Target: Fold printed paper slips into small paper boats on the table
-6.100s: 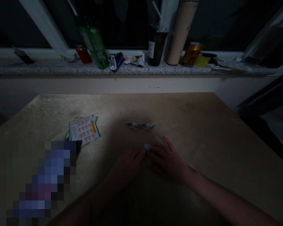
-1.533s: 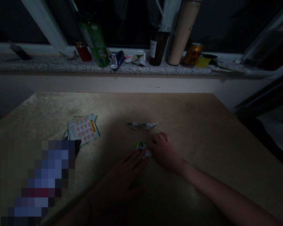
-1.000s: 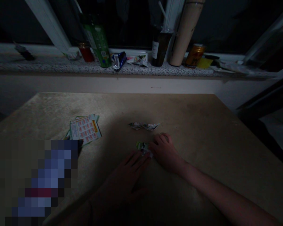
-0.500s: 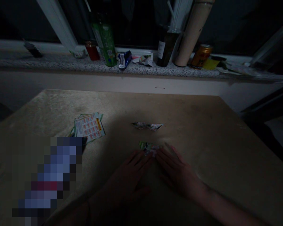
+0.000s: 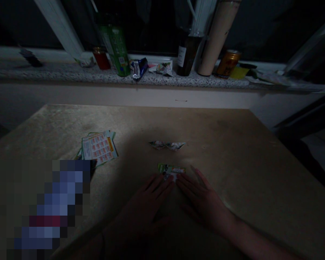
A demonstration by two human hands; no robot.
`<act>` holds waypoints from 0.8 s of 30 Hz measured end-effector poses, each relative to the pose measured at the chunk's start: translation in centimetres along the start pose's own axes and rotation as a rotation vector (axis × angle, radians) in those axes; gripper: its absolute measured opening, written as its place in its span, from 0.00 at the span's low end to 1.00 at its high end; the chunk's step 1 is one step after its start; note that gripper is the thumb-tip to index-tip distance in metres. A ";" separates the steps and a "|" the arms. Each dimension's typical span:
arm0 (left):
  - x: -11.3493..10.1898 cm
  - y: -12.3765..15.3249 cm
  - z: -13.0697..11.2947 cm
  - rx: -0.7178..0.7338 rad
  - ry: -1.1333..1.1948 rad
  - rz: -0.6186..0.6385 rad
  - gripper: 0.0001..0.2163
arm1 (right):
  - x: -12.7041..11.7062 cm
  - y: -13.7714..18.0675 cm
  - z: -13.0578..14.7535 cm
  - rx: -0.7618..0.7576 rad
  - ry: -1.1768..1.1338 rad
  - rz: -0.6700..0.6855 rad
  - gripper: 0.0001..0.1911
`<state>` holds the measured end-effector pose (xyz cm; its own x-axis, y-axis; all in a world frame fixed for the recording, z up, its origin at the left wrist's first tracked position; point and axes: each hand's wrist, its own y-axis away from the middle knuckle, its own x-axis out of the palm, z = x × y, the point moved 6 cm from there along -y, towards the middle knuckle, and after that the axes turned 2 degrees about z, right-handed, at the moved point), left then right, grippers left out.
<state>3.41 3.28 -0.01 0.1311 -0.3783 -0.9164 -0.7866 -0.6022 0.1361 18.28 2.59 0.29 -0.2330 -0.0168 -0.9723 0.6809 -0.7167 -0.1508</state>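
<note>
A small folded piece of printed paper (image 5: 173, 169), green at its left end, lies flat on the tabletop in front of me. My left hand (image 5: 144, 198) rests palm down, its stretched fingertips on the paper's near edge. From the right, my right hand (image 5: 203, 198) also lies flat, fingers extended, its tips touching the same paper close to the left fingertips. The fingers cover part of the paper's near side. Just beyond it sits another folded paper (image 5: 176, 146) with two triangular wings.
Printed paper cards (image 5: 99, 148) are stacked at the left, beside a pixelated blue object (image 5: 59, 202). Along the granite windowsill (image 5: 151, 78) stand a tall green container (image 5: 119, 50), a red jar (image 5: 101, 59), a dark bottle (image 5: 185, 57), a pale tube (image 5: 218, 36) and an orange can (image 5: 228, 64).
Both hands have slid slightly toward me along the paper, and more of its printed far strip shows. The view has shifted a little.
</note>
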 end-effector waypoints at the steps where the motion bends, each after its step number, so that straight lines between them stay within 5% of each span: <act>1: 0.0 0.0 0.0 0.002 -0.004 -0.002 0.36 | 0.0 0.0 0.0 0.001 0.000 -0.007 0.29; 24: 0.2 -0.3 -0.2 -0.043 -0.052 0.051 0.34 | -0.4 -0.1 -1.4 0.100 0.059 -0.016 0.26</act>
<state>3.76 3.23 -0.12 0.0588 -0.3726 -0.9261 -0.7649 -0.6129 0.1980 19.29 3.65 0.39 -0.2000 0.0336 -0.9792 0.6042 -0.7826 -0.1502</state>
